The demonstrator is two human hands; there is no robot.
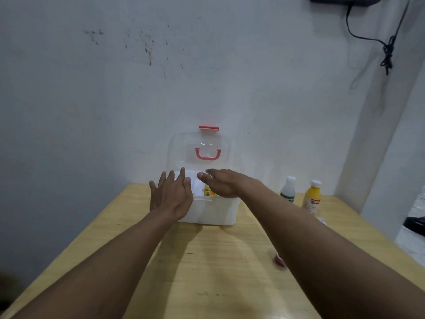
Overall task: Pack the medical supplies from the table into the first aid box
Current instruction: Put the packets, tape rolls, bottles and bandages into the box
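A white first aid box (213, 211) stands at the far middle of the wooden table (207, 261), its clear lid (200, 150) with a red handle tilted up against the wall. A yellow packet (209, 192) shows inside the box. My left hand (171, 195) hovers at the box's left front corner, fingers spread, holding nothing. My right hand (224, 183) reaches flat over the open box, fingers extended and empty. To the right stand a white bottle (288, 189) and a yellow bottle (311, 197). A small red-and-white item (280, 260) lies beside my right forearm.
A stained white wall rises right behind the box. A black cable (388, 49) hangs at the upper right. The table's right edge drops off beyond the bottles. Another small white item (322, 221) peeks out behind my right arm.
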